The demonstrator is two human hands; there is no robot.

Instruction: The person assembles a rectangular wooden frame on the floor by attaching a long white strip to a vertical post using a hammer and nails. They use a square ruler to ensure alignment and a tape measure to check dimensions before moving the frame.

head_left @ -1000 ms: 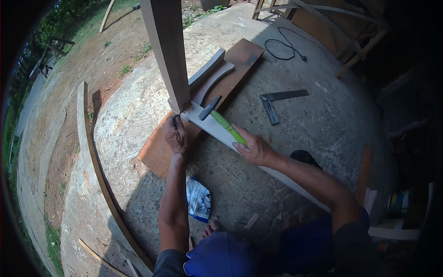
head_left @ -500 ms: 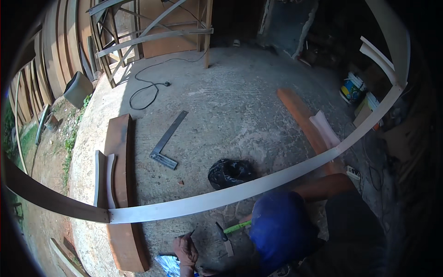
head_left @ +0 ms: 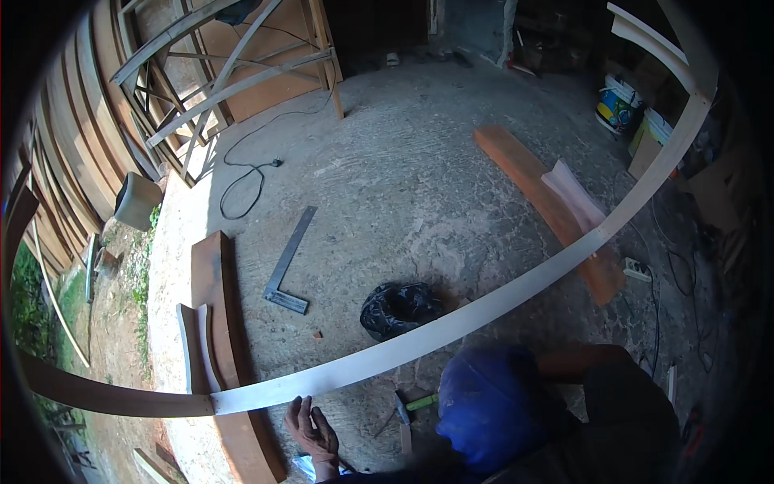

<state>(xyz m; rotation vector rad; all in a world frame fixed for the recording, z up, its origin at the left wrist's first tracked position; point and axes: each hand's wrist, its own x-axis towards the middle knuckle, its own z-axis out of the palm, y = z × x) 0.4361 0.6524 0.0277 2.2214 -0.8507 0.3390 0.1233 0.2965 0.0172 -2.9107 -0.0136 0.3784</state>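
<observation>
Inspecting: my left hand (head_left: 310,431) lies open just below the curved white lath (head_left: 451,327), whose long axis sweeps up-right; right hand unseen.

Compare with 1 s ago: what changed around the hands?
The view has swung round. The right hand has let go of the green-handled hammer, which now lies on the concrete, and is hidden behind the blue cap. The left hand stays spread by the pale curved strip. The square has not moved.
</observation>
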